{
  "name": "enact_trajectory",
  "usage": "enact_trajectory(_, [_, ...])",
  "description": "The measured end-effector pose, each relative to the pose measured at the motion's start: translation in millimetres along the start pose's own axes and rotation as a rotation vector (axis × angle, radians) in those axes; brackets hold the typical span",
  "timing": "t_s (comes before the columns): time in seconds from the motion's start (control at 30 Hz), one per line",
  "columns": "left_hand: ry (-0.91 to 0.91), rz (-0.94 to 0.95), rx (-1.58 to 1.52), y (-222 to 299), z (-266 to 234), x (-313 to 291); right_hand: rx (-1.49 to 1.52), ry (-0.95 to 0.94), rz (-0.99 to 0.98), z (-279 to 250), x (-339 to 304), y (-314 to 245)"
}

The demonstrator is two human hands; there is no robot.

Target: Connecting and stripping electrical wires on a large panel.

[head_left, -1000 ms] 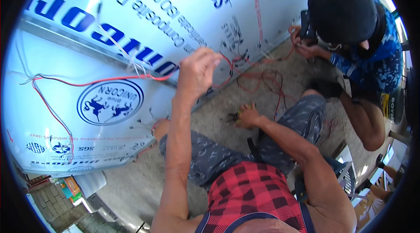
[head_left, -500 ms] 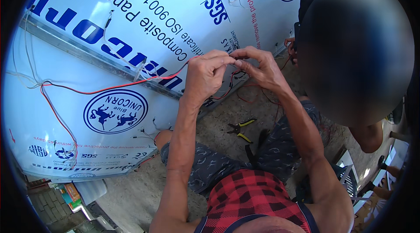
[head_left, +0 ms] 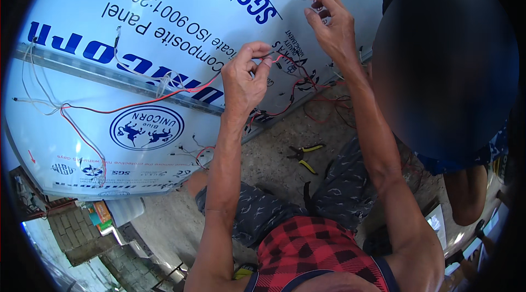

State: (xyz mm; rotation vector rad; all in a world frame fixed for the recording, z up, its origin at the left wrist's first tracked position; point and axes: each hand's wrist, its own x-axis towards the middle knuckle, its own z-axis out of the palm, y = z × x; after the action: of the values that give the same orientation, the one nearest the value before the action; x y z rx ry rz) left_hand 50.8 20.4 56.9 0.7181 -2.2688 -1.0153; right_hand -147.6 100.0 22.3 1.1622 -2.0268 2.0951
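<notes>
Over the panel [head_left: 82, 12], the left hand's [head_left: 245, 81] grip pinches the wire [head_left: 174, 93]; the right hand's [head_left: 335, 30] is spread. Wire tension could cause slipping.

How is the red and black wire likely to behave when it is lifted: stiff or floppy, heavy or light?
The red and black wire is probably floppy, since it runs in loose curves. It seems light, being thin and held in a pinch by the left hand.
</notes>
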Motion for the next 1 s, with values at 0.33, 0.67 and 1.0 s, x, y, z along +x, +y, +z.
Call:
enact_trajectory(0.33, [-0.023, -0.164, -0.220, 13, -12, 4, 0.293, -0.218, 0.044, 26, -6, 11])
enact_trajectory(0.67, [-0.007, -0.082, -0.395, 21, -12, 27, 0.671, -0.452, 0.397, 23, -6, -22])
enact_trajectory(1.0, [0.004, 0.010, -0.412, 18, -5, 36, 0.497, -0.401, 0.244, 14, -6, -28])
